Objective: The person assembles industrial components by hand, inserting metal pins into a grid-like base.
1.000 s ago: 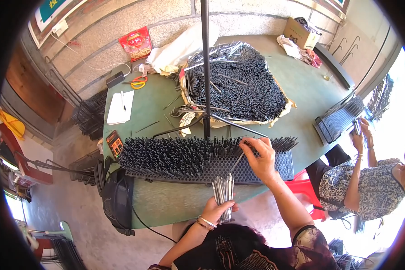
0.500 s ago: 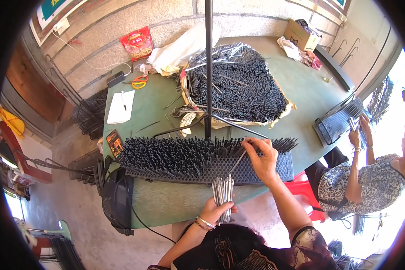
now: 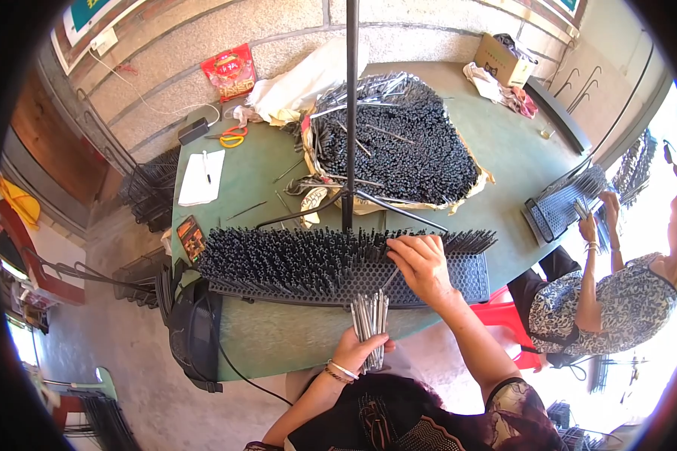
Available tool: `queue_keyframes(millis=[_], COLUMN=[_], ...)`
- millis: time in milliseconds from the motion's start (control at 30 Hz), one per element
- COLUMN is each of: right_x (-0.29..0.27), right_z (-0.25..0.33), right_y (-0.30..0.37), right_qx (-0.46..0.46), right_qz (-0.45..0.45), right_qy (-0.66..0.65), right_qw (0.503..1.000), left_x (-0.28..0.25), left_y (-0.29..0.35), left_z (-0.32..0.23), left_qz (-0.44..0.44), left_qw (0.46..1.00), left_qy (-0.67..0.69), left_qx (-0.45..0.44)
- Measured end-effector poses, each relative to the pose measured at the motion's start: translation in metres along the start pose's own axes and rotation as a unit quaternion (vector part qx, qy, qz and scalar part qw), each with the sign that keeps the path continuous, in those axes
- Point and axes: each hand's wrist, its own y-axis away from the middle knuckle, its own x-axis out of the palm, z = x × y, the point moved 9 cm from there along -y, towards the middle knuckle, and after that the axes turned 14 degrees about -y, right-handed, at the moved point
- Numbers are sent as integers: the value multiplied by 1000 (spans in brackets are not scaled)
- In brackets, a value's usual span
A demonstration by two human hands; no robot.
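Observation:
My left hand is closed round a bundle of thin silvery rods, held upright in front of the table edge. Just beyond stands a long black perforated rack. Black-tipped rods fill its left part densely and run along its back; bare holes show at the front right. Over the rack, my right hand is closed, thumb and fingers pinched on a single thin rod that slants below them. The fingertips partly cover where its far end meets the rack.
Behind the rack, a large heap of black-tipped rods lies in torn wrapping. A black upright pole rises before it. Orange-handled scissors, paper and a black bag are on the left. At right a co-worker handles another rack.
My right hand has shifted left and slightly down over the rack, with the rod still pinched. My left hand and its bundle have barely moved. The co-worker's hands have moved a little.

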Motion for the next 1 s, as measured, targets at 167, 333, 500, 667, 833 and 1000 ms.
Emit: queue_keyframes(millis=[167, 333, 500, 667, 833, 1000], right_x=[13, -1, -30, 32, 42, 20], right_z=[15, 16, 12, 26, 16, 35], right_y=[1, -3, 9, 41, 49, 21], right_qx=[-48, -30, -12, -119, -160, -195], right_qz=[97, 53, 10, 236, 269, 212], right_qy=[36, 35, 24, 95, 78, 59], right_qw=[993, 998, 1000, 960, 947, 956], left_x=[3, 3, -3, -1, 1, 4], left_y=[0, -1, 0, 2, 6, 10], left_z=[-1, 5, 4, 1, 0, -10], left_qz=[20, 33, 23, 15, 17, 2], left_qw=[1000, 999, 998, 998, 997, 999], left_qy=[-20, 15, 56, 56, 71, 45], left_qx=[3, -10, -1, -5, -7, 1])
